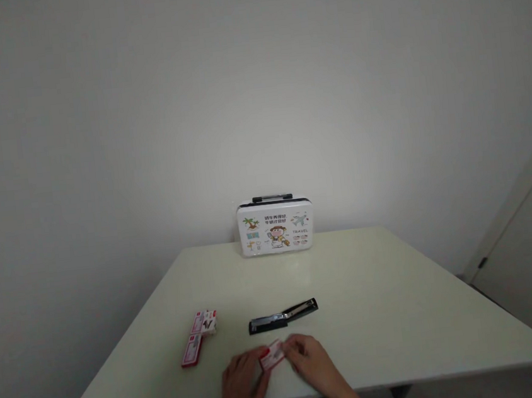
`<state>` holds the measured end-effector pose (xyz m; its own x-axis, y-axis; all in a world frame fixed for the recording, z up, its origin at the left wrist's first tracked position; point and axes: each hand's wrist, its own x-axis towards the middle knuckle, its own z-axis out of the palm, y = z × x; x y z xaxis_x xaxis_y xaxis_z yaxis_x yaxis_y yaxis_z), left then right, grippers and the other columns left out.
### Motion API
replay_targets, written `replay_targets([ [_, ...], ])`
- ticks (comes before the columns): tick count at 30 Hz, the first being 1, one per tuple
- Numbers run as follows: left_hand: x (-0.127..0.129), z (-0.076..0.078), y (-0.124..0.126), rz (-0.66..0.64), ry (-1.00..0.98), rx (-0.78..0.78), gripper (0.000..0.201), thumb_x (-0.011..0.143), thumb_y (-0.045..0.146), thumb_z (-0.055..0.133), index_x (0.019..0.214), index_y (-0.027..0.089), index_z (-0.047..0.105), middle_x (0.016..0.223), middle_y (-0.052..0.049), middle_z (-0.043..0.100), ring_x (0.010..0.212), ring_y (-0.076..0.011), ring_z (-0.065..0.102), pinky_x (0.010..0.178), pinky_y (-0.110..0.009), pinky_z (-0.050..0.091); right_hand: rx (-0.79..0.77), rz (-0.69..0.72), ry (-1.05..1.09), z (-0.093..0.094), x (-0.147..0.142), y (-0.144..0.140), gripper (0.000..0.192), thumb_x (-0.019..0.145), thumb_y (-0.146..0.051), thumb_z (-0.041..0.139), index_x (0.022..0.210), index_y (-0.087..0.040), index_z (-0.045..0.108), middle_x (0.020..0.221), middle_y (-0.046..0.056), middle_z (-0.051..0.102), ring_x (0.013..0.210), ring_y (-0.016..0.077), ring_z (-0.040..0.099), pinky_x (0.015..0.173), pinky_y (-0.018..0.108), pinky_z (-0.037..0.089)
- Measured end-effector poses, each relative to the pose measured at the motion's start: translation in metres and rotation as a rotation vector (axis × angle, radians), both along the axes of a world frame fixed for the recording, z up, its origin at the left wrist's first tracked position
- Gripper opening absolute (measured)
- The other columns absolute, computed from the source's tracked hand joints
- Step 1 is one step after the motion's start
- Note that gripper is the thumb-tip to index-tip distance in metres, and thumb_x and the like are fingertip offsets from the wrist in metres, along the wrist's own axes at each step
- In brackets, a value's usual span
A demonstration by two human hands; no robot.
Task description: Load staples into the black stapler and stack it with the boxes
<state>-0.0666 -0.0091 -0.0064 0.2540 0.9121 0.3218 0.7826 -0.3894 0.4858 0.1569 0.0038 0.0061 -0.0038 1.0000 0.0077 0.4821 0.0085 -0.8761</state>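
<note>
Near the table's front edge I hold a small red-and-white staple box (271, 355) between both hands. My left hand (241, 379) is closed on its left end, and the fingers of my right hand (309, 359) pinch its right end. Just beyond the box lies a black stapler (283, 316), unfolded wide, its metal rail showing and its top arm swung out to the right. The box's print is too small to read, and my fingers hide both its ends.
To the left lie several red-and-white boxes (191, 350), one bearing a dark picture (209, 323). A white case (276, 226) with cartoon prints and a black handle stands at the back of the pale table (377, 314), close to the wall. A door is at the right.
</note>
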Motion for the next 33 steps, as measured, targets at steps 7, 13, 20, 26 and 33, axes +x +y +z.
replay_targets([
  [7, 0.03, 0.014, 0.027, -0.106, -0.158, -0.068, 0.036, 0.085, 0.029, 0.063, 0.121, 0.029, 0.066, 0.123, -0.004, 0.067, 0.116, -0.0235, 0.058, 0.102, -0.039, 0.045, -0.021, -0.082, -0.122, -0.003, 0.052, 0.015, 0.032, 0.088, -0.038, 0.051, 0.066, -0.017, 0.06, 0.063, 0.002, 0.061, 0.063, 0.0166, 0.056, 0.059, 0.024, 0.035],
  [13, 0.028, 0.007, 0.027, -0.081, -0.213, -0.088, 0.048, 0.084, 0.029, 0.063, 0.131, 0.027, 0.06, 0.122, -0.006, 0.065, 0.116, -0.0234, 0.058, 0.104, -0.04, 0.042, 0.077, -0.104, -0.338, 0.033, 0.054, 0.003, 0.017, 0.086, -0.034, 0.061, 0.092, -0.022, 0.071, 0.072, 0.001, 0.069, 0.067, 0.017, 0.06, 0.06, 0.024, 0.034],
  [20, 0.031, 0.017, 0.022, -0.054, -0.233, -0.14, 0.05, 0.081, 0.031, 0.065, 0.131, 0.028, 0.061, 0.123, -0.007, 0.064, 0.117, -0.0251, 0.056, 0.104, -0.04, 0.042, 0.148, 0.334, -0.578, 0.071, -0.001, 0.04, 0.017, 0.065, -0.017, 0.072, 0.072, -0.031, 0.08, 0.069, 0.0, 0.073, 0.073, 0.0214, 0.068, 0.066, 0.026, 0.039],
  [26, 0.03, 0.022, 0.02, -0.05, -0.224, -0.143, 0.05, 0.081, 0.031, 0.064, 0.131, 0.027, 0.061, 0.124, -0.007, 0.064, 0.117, -0.0253, 0.056, 0.103, -0.039, 0.042, 0.165, 0.41, -0.547, 0.071, 0.0, 0.05, 0.018, 0.063, -0.016, 0.07, 0.072, -0.028, 0.079, 0.066, -0.001, 0.071, 0.068, 0.0188, 0.065, 0.064, 0.024, 0.038],
  [33, 0.03, 0.025, 0.021, -0.047, -0.233, -0.143, 0.051, 0.08, 0.03, 0.064, 0.131, 0.028, 0.061, 0.12, -0.006, 0.065, 0.114, -0.0252, 0.058, 0.101, -0.04, 0.043, 0.09, 0.167, -0.36, 0.05, 0.057, 0.019, 0.017, 0.078, -0.022, 0.061, 0.087, -0.021, 0.075, 0.069, -0.001, 0.066, 0.063, 0.0146, 0.057, 0.059, 0.022, 0.034],
])
